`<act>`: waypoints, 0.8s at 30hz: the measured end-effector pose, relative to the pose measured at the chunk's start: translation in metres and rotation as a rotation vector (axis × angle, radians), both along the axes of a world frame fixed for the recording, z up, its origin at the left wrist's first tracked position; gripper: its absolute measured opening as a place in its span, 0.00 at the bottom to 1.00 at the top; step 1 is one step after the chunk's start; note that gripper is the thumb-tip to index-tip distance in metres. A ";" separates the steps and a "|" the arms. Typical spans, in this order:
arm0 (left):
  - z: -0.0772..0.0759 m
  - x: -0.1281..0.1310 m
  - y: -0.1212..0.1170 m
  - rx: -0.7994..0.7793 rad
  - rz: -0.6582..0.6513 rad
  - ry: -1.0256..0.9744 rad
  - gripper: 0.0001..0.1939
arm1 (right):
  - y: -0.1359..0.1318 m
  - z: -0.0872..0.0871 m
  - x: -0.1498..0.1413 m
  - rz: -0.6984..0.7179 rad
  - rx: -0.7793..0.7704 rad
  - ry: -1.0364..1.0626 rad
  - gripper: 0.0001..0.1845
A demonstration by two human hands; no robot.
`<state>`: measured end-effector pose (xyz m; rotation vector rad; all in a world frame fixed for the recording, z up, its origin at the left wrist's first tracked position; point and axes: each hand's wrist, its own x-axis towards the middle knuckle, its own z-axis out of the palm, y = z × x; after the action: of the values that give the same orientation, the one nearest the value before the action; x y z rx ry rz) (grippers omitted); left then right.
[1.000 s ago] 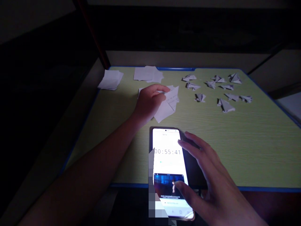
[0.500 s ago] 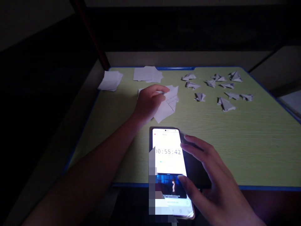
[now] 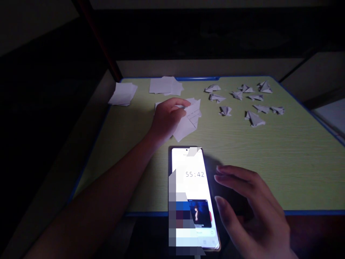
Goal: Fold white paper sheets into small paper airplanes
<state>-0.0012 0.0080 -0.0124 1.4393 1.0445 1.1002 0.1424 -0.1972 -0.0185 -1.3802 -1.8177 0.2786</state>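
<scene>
**Hands at paper and phone**

Left hand [image 3: 167,117] grips a partly folded paper sheet [image 3: 190,120] mid-tabletop [image 3: 283,154]. Right hand [image 3: 249,207] hovers spread wide, holding nothing, just right of a lit phone [image 3: 192,198] at the near edge. Folded paper pieces [image 3: 242,100] lie far right; flat sheets [image 3: 164,85] far left.

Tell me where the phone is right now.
In the head view the lit phone lies at the near edge of the green table, overhanging it, just left of the right hand and in front of the left hand resting on paper sheets.

Green table [image 3: 269,158] with paper sheets [image 3: 165,85], folded planes [image 3: 253,118], phone [image 3: 192,196].
</scene>
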 end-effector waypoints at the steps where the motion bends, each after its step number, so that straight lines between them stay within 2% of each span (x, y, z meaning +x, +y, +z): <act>1: 0.000 0.000 0.000 -0.006 0.002 -0.006 0.11 | 0.000 0.000 -0.001 -0.007 0.016 -0.004 0.19; 8: 0.002 -0.001 0.000 -0.022 -0.011 -0.028 0.10 | 0.000 -0.001 -0.001 -0.002 0.029 -0.028 0.19; 24: -0.001 -0.003 0.001 -0.015 -0.042 -0.005 0.10 | -0.001 -0.007 0.004 0.053 -0.055 -0.205 0.24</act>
<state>-0.0038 0.0088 -0.0131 1.4397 1.0133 1.0630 0.1462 -0.1980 -0.0254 -1.4447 -2.0304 0.2226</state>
